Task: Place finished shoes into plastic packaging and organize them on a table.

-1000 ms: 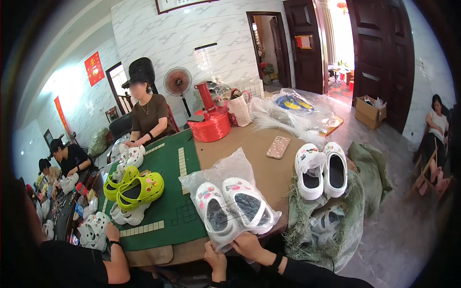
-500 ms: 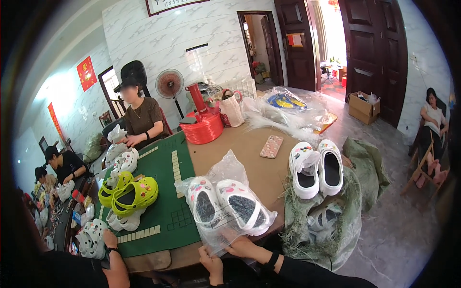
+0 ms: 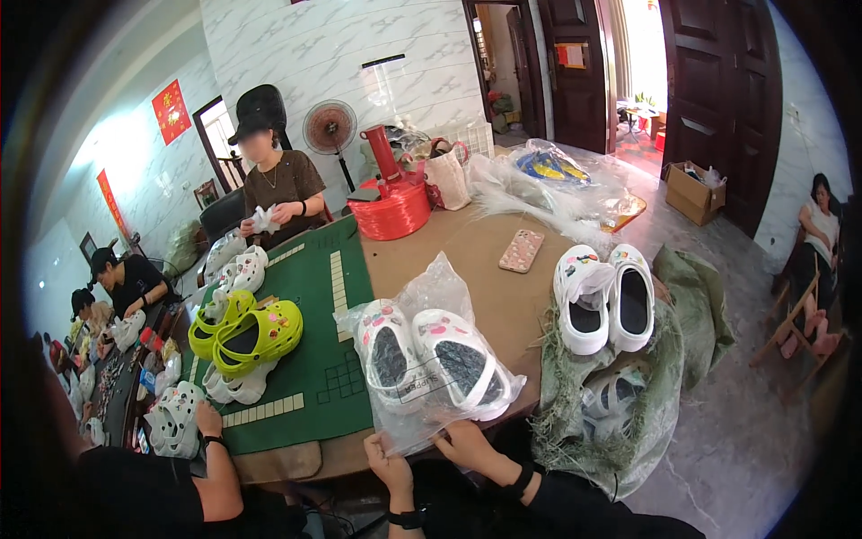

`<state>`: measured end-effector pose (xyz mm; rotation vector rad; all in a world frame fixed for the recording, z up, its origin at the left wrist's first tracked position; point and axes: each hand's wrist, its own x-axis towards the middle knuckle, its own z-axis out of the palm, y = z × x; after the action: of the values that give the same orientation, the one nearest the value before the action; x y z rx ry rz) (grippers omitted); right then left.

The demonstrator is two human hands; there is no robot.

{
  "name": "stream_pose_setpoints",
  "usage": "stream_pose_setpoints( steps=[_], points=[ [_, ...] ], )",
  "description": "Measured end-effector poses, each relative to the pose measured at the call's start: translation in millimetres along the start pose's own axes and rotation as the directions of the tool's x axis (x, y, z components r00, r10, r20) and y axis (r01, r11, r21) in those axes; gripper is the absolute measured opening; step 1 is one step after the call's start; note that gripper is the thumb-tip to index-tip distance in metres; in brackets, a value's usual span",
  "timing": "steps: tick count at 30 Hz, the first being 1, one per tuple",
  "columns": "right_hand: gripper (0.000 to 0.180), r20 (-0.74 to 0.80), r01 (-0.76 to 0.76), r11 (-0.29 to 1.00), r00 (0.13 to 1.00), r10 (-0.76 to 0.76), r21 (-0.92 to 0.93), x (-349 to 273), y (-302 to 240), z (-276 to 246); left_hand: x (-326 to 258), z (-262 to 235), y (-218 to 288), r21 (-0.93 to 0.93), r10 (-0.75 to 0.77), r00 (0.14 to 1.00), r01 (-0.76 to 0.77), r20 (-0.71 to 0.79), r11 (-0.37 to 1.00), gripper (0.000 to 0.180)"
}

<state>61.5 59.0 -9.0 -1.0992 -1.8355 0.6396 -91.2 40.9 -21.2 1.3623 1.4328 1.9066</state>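
Observation:
A pair of white clogs (image 3: 453,364) with coloured charms lies inside a clear plastic bag (image 3: 429,280) at the table's near edge. My left hand (image 3: 388,463) is closed on the bag's near edge. Just to its right, my right hand (image 3: 467,446) pinches the same edge, its fingertips partly hidden by the plastic. A second white pair (image 3: 633,301), one shoe stuffed with paper, stands to the right on top of a green woven sack (image 3: 660,404). Lime-green clogs (image 3: 260,337) rest on white ones on the green mat (image 3: 314,287) to my left.
A co-worker's hand (image 3: 209,420) touches white clogs at the near left. Across the table, another person (image 3: 280,193) handles white paper. A phone (image 3: 521,251), a red twine spool (image 3: 391,214) and plastic bags (image 3: 548,193) occupy the far side. A cardboard box (image 3: 694,193) stands on the floor.
My left hand has risen slightly along the bag's edge, and my right hand has shifted a little. The person opposite now holds white paper up in both hands. The view has shifted slightly.

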Motion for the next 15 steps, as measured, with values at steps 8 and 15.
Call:
stream_pose_setpoints(
  steps=[8,15],
  points=[
    [0.02,-0.212,0.042,0.972,0.973,-0.093,-0.232,-14,-1,-12,7,3,7,-0.2,-0.204,0.97,0.175,-0.133,0.964,0.012],
    [0.057,-0.034,-0.167,0.922,0.986,0.166,-0.349,10,-17,-13,5,0,8,-0.194,-0.217,0.973,0.198,-0.079,0.961,0.011]
  ],
)
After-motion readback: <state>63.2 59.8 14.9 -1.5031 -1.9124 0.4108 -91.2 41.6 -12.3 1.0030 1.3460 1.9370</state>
